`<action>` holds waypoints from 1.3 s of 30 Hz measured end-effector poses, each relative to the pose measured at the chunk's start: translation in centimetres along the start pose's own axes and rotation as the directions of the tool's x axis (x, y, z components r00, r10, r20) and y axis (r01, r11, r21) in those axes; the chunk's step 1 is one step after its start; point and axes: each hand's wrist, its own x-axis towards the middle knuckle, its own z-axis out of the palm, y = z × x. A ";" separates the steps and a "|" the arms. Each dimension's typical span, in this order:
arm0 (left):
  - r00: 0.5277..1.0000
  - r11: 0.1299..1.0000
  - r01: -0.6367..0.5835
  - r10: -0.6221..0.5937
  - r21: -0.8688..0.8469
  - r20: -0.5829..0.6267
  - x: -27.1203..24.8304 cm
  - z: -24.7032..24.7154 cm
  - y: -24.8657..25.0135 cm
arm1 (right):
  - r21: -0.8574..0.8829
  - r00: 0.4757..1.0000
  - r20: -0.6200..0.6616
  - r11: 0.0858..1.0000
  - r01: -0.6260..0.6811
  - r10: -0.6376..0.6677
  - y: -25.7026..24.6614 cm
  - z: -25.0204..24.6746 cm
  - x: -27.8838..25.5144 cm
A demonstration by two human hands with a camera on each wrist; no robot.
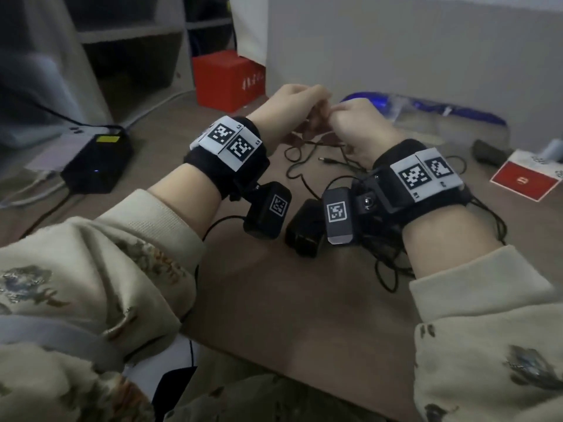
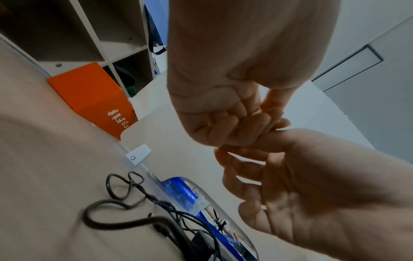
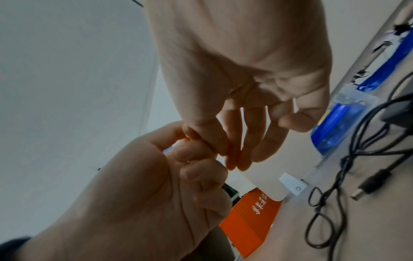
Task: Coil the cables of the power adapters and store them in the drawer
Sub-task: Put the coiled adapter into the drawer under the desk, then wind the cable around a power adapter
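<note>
While our left hand [image 1: 292, 102] and right hand [image 1: 356, 123] meet fingertip to fingertip above the counter [image 1: 304, 300], we cannot tell whether either grip pinches anything. Below them the black cables [image 1: 307, 166] lie uncoiled, the power adapter [image 1: 304, 229] nearer us, likely awaiting coiling.

**Hands meeting above the desk**

Both forearms reach forward, wrists raised, each wearing a black band with printed markers. The left hand [image 1: 292, 100] is curled into a loose fist, its fingers [image 2: 223, 127] folded toward the palm. The right hand [image 1: 356, 123] meets it fingertip to fingertip, thumb and forefinger pinched, remaining fingers [image 3: 257, 137] hanging relaxed (whatever they pinch is too small to tell).
</note>
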 end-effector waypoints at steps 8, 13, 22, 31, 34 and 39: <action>0.996 0.999 0.023 -0.021 -0.027 0.085 2.4 2.4 0.0 | -0.003 0.995 -0.051 0.996 -0.088 0.088 1.5 -2.2 0.3; 0.989 0.993 0.014 0.004 -0.119 0.147 2.2 3.3 -0.5 | -0.105 0.985 -0.114 0.984 -0.144 0.132 2.2 -4.0 -1.6; 0.975 0.991 0.091 -0.068 -0.101 0.214 0.8 3.9 -1.1 | -0.412 0.929 -0.057 0.839 -0.355 0.365 4.3 -4.8 -4.0; 0.963 0.989 0.141 -0.147 0.039 0.228 0.6 4.3 -1.1 | -0.472 0.907 0.068 0.814 -0.338 0.416 5.9 -5.3 -3.4; 0.959 0.984 0.137 -0.160 0.110 0.233 0.5 4.4 -1.2 | -0.494 0.898 0.108 0.807 -0.325 0.428 6.0 -5.4 -3.5; 0.946 0.968 0.157 -0.204 0.194 0.253 0.3 4.7 -1.0 | -0.442 0.933 0.048 0.846 -0.300 0.356 5.9 -5.0 -3.8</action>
